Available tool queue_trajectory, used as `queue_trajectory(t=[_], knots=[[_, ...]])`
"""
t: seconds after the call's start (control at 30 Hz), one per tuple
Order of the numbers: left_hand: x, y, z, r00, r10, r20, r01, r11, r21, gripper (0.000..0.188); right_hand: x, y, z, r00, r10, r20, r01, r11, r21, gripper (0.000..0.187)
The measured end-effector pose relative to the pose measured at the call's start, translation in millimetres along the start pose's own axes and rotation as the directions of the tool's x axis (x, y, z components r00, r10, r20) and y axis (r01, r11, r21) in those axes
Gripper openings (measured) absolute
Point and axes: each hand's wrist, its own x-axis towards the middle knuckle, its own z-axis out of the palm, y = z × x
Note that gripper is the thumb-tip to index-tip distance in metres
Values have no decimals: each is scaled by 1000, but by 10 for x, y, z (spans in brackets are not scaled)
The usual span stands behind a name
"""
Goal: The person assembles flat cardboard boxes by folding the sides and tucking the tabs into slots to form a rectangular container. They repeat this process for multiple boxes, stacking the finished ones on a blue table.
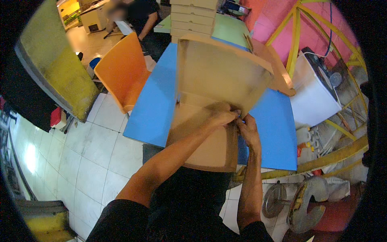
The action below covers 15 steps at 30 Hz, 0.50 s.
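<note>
1. Looking down on an open cardboard box (pixel 201 151) at the centre of the frame, lying on the blue tabletop (pixel 278 137) and reaching its near edge at lower centre.
2. Seeing the lid panel (pixel 219 70) tilting up toward the upper centre, somewhat blurred.
3. Pinching the right side of the box, close to the lid fold, with the left hand (pixel 225 117), reaching across from the lower left.
4. Pinching the same corner with the right hand (pixel 248 129), reaching up from the lower right.
5. Clenching both grips on cardboard there, fingertips nearly meeting, while hiding the exact flap between them.
6. Facing a stack of cardboard boxes (pixel 192 19) at top centre, with a brown cardboard piece (pixel 278 76) lying right of the lid.
7. Showing an orange chair (pixel 123 72) at upper left, beside the tabletop, and a co-worker (pixel 141 18) in dark clothing beyond.
8. Showing a white appliance (pixel 312 92) at right, near a yellow metal frame (pixel 295 44), and pale floor tiles (pixel 92 169) at lower left.
</note>
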Motion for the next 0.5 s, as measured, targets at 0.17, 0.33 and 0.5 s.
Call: queue_trajectory(t=[0.17,0.33,0.5], knots=[[110,-69,-153,983,-126,136,80,951,299,34,-115,-9,-103,985,128,117,-156,948,276,36],[177,-148,-191,975,-119,189,127,991,-30,38,-71,157,-173,981,180,71,-193,910,367,39],[184,-99,-212,956,-171,239,196,977,-85,35,102,374,-7,973,108,-204,-47,958,284,28]])
